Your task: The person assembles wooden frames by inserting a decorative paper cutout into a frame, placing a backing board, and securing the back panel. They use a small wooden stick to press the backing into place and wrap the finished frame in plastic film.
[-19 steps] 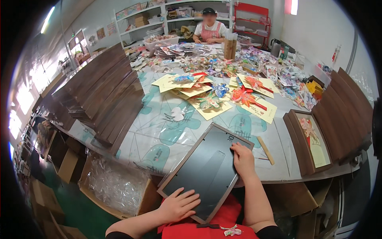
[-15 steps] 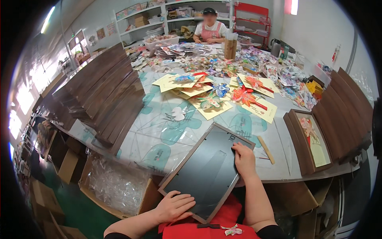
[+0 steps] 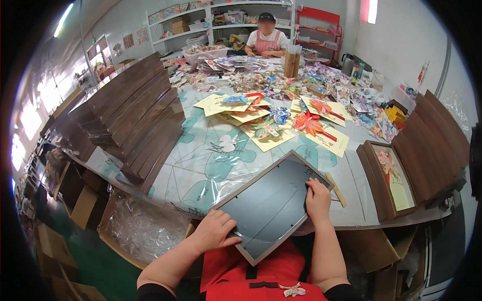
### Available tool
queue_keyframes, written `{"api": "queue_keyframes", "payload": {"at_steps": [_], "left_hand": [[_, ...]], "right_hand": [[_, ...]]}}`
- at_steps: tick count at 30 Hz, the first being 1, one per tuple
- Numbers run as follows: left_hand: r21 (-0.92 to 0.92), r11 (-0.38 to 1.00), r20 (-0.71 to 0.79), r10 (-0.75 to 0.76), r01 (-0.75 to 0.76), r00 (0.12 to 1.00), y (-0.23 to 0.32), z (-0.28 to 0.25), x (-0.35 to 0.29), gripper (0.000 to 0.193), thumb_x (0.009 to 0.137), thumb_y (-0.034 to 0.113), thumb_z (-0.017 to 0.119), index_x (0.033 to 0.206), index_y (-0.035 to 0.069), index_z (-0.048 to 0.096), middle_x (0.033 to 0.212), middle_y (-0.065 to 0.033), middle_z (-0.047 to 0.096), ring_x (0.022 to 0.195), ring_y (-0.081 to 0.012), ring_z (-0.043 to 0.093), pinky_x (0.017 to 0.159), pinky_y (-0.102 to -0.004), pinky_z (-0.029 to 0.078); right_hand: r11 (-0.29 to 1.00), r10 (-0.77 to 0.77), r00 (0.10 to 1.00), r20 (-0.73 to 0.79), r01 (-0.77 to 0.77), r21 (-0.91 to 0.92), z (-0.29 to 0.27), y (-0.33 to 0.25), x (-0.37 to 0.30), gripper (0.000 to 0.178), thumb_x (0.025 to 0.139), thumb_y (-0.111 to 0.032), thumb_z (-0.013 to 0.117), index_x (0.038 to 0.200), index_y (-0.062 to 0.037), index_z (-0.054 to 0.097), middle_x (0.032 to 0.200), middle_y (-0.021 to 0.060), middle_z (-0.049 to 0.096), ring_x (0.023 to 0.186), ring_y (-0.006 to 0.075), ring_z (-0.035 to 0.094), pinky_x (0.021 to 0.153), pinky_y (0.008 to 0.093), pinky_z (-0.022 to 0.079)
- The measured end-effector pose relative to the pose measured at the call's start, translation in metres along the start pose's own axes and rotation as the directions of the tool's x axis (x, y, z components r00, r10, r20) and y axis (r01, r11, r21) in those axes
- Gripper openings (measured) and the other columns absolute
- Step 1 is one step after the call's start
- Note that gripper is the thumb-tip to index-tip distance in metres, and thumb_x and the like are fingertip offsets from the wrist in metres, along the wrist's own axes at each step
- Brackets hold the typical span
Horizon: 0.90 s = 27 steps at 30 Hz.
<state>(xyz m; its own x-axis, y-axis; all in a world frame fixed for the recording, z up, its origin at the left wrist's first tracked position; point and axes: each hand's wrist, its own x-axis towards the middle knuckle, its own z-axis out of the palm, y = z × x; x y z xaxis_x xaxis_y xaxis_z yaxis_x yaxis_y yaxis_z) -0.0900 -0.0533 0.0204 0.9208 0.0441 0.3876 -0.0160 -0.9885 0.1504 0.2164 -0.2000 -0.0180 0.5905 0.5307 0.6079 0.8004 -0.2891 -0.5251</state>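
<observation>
Head view: the left hand and right hand grip one dark-backed frame over the near edge of the tabletop. One wooden stick, partly hidden by the frame, lies on the tabletop; brown stacks flank it.

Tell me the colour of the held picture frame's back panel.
The back panel is bluish grey, best seen in head view.

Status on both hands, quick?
Left hand: holding the picture frame by its near-left edge.
Right hand: holding its right side.
</observation>
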Motion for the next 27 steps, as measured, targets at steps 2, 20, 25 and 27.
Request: {"api": "queue_keyframes", "payload": {"at_steps": [2, 20, 25, 27], "left_hand": [[0.002, 1.0, 0.076, -0.009, 0.008, 0.997, 0.0, -0.003, 0.004, 0.036, 0.078, 0.042, 0.068, 0.086, 0.009, 0.057, 0.084, -0.0065, 0.054, 0.081, -0.0256, 0.052, 0.075, -0.0356, 0.039], [-0.321, 0.941, 0.156, 0.163, -0.106, 0.974, 0.05, 0.011, 0.01, 0.018, 0.081, 0.023, 0.067, 0.09, 0.011, 0.056, 0.087, -0.0041, 0.052, 0.09, -0.0229, 0.051, 0.081, -0.0367, 0.036], [-0.253, 0.964, 0.359, 0.174, -0.084, 0.917, 0.059, 0.005, 0.013, 0.029, 0.082, 0.025, 0.067, 0.104, 0.009, 0.056, 0.1, -0.005, 0.056, 0.099, -0.0244, 0.054, 0.087, -0.0389, 0.038], [-0.305, 0.949, 0.215, 0.154, -0.083, 0.964, 0.062, 0.007, 0.013, 0.032, 0.081, 0.024, 0.067, 0.106, 0.008, 0.056, 0.102, -0.0068, 0.056, 0.101, -0.0255, 0.053, 0.088, -0.0394, 0.039]], "right_hand": [[1.0, 0.0, 1.0, -0.003, 0.0, -0.009, 0.0, 0.0, 0.0, 0.014, 0.085, -0.005, 0.054, 0.092, -0.0016, 0.066, 0.104, 0.0133, 0.068, 0.107, 0.0304, 0.061, 0.092, 0.0411, 0.044], [1.0, 0.023, 1.0, 0.0, -0.023, -0.017, -0.001, -0.008, -0.001, 0.015, 0.084, -0.004, 0.054, 0.092, -0.0014, 0.066, 0.105, 0.0138, 0.068, 0.108, 0.0309, 0.06, 0.096, 0.043, 0.042], [0.999, 0.015, 1.0, -0.021, -0.015, -0.034, -0.001, -0.007, -0.002, 0.015, 0.084, -0.003, 0.054, 0.092, -0.0014, 0.066, 0.105, 0.0142, 0.067, 0.108, 0.0313, 0.06, 0.095, 0.0431, 0.042], [0.999, 0.008, 1.0, -0.019, -0.009, -0.034, -0.001, -0.006, -0.002, 0.015, 0.083, -0.003, 0.054, 0.092, -0.0016, 0.066, 0.105, 0.0144, 0.067, 0.108, 0.0316, 0.06, 0.095, 0.0431, 0.043]]}}
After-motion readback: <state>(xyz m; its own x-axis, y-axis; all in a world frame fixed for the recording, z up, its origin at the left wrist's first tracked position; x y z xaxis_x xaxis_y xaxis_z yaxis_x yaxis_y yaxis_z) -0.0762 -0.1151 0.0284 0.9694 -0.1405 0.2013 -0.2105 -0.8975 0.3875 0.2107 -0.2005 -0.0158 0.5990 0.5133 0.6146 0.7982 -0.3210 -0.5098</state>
